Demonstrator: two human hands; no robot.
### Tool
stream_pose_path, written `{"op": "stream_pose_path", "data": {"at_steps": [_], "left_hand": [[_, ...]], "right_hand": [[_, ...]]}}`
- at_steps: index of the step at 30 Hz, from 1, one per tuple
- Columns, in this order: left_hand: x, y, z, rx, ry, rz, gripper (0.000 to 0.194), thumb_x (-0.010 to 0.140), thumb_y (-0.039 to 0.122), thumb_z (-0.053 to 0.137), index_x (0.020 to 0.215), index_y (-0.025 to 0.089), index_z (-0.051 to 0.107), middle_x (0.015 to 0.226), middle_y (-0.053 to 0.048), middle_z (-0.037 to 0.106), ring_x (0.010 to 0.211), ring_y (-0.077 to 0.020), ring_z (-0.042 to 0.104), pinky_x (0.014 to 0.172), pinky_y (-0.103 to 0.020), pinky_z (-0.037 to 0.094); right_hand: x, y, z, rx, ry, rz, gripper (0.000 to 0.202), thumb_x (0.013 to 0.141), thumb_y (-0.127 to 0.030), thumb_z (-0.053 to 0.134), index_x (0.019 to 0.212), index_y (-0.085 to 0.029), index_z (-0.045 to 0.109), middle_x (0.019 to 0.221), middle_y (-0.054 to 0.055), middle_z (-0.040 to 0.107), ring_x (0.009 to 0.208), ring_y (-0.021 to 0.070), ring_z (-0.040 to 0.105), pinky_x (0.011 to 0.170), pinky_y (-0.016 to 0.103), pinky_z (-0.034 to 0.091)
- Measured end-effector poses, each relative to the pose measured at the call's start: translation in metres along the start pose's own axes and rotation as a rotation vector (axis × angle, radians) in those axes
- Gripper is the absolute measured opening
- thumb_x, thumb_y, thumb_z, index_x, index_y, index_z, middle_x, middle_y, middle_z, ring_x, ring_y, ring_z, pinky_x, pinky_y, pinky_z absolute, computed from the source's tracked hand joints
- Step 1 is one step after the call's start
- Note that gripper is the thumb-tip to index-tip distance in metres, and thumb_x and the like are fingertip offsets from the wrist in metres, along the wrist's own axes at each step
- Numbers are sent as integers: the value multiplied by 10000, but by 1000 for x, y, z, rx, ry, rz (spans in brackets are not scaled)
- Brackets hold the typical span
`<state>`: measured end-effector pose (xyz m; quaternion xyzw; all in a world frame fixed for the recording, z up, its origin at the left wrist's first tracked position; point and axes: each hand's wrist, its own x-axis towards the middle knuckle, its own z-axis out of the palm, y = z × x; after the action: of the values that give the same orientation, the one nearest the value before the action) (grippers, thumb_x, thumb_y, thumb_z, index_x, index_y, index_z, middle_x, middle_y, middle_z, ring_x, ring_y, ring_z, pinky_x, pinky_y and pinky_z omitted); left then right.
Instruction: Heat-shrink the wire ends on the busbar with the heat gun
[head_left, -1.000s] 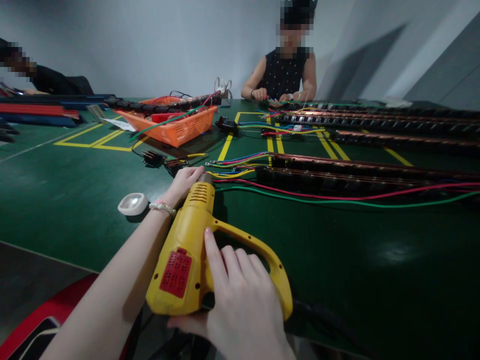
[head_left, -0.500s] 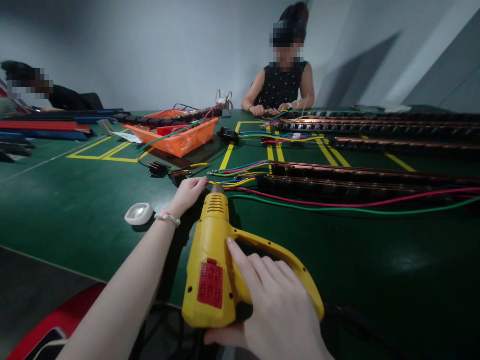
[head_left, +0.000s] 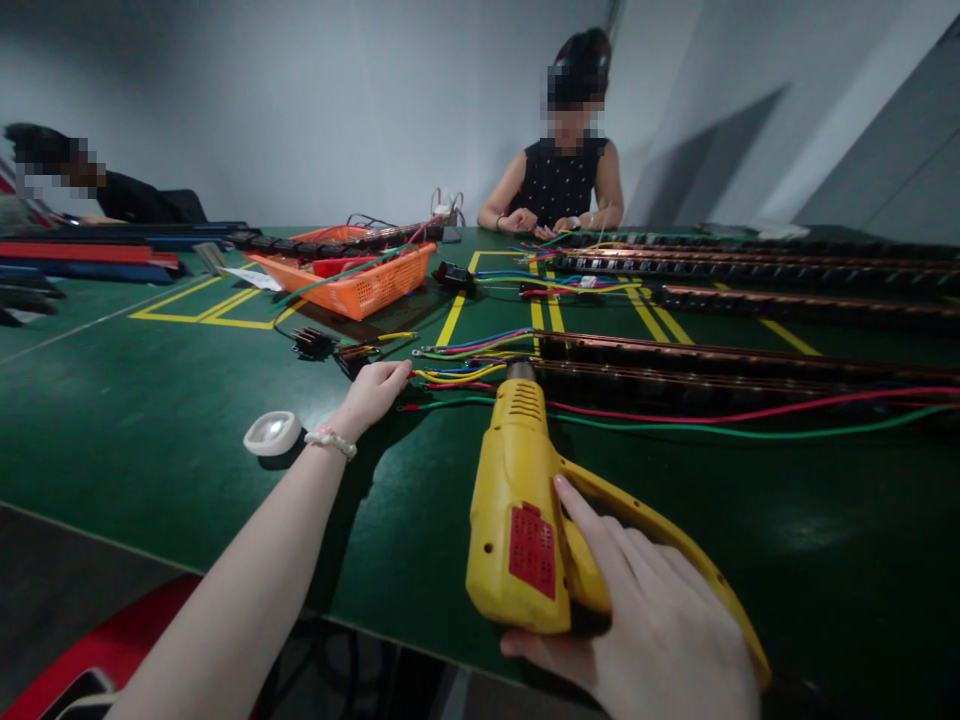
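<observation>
My right hand (head_left: 660,600) is wrapped round the handle of a yellow heat gun (head_left: 517,500), whose metal nozzle points away from me at the near bundle of wires. My left hand (head_left: 381,390), wearing a bracelet, is closed on the ends of the coloured wires (head_left: 457,374), left of the nozzle. These wires run right to a long black and copper bar assembly (head_left: 675,385). A loose green wire (head_left: 450,402) and a red wire (head_left: 675,417) lie nearer to me. Just behind is another wire bundle (head_left: 480,343).
An orange basket (head_left: 375,285) holding parts stands at the back left. Black connectors (head_left: 313,343) and a white round dish (head_left: 272,434) lie left of my left hand. More bars (head_left: 750,300) lie at the right. One person (head_left: 566,185) sits opposite, another (head_left: 142,195) far left.
The heat gun has moved right in my right hand, its nozzle now farther from my left hand. My left hand has barely moved and still grips the wires.
</observation>
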<state>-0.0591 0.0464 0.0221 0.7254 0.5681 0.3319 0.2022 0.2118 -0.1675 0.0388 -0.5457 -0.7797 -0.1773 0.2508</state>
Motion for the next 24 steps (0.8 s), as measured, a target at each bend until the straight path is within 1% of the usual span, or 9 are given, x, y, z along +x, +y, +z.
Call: {"op": "stream_pose_path", "data": {"at_steps": [4,10,13,17,22,24], "left_hand": [[2,-4,3,-3,9,-26,471,856,523,348,541,178,411,500,25,400,504,-106,362,510,-247,236],[4,-8,6,10,29,-40,494,855,535,343,539,171,448,518,13,445,513,-111,383,503,-250,238],[3,-6,5,8,26,-33,495,858,531,339,543,169,458,530,8,468,525,-113,395,510,-248,249],[3,-4,5,13,29,-7,493,861,522,331,545,168,465,547,2,498,536,-116,397,512,-248,251],[4,-4,6,25,36,-12,493,856,517,336,527,169,455,505,13,457,514,-113,384,507,-254,237],[4,-3,5,12,35,-12,478,850,506,352,530,169,464,508,13,466,522,-115,385,507,-252,241]], "right_hand": [[-2,-2,3,20,22,37,948,704,-834,387,1336,-133,480,871,73,664,703,192,565,682,327,362],[-6,-15,7,20,17,40,958,694,-815,446,1370,-136,434,833,58,641,689,188,545,658,327,363],[-3,-26,7,58,11,34,964,695,-811,453,1366,-120,431,803,52,626,678,185,546,636,325,376],[2,-44,10,103,4,5,996,661,-829,466,1354,-114,442,801,51,614,698,190,555,631,326,400],[6,-67,19,155,11,-25,1062,637,-878,385,1364,-105,431,815,65,611,723,204,555,636,334,408],[9,-78,24,170,17,-34,1080,625,-895,355,1359,-107,439,808,69,608,712,206,550,636,340,404]]}}
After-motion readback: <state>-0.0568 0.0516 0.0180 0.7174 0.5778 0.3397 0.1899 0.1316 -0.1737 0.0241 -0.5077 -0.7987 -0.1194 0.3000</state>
